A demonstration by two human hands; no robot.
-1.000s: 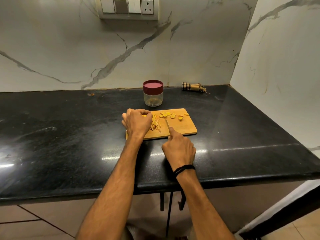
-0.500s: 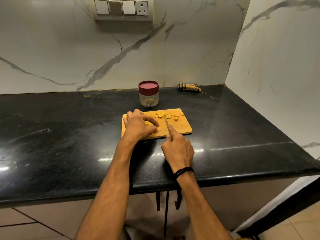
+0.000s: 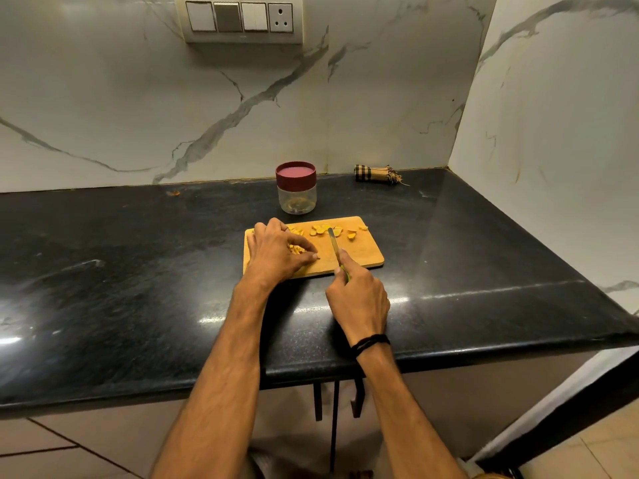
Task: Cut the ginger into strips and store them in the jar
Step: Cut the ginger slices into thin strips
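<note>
- Jar (image 3: 296, 198): clear body, maroon lid.
- Ginger pcs (image 3: 325, 230): yellow.
- Cutting board (image 3: 363, 257): tan wood.
- Knife (image 3: 334, 245): green handle.
- Countertop (image 3: 138, 271): blk, speckled.
- Wall (image 3: 103, 98): white marble, grey veins.
- Cloth roll (image 3: 375, 174): tan/blk check.
- Wristband (image 3: 370, 344): blk.

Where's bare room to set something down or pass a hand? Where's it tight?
Free: counter left of the cutting board; counter right of it, before the rolled cloth; the board's near-right corner. Crowded: board's far edge with ginger slices and knife in the right hand; its left half under the left hand gripping ginger strips; the narrow gap to the jar.
</note>
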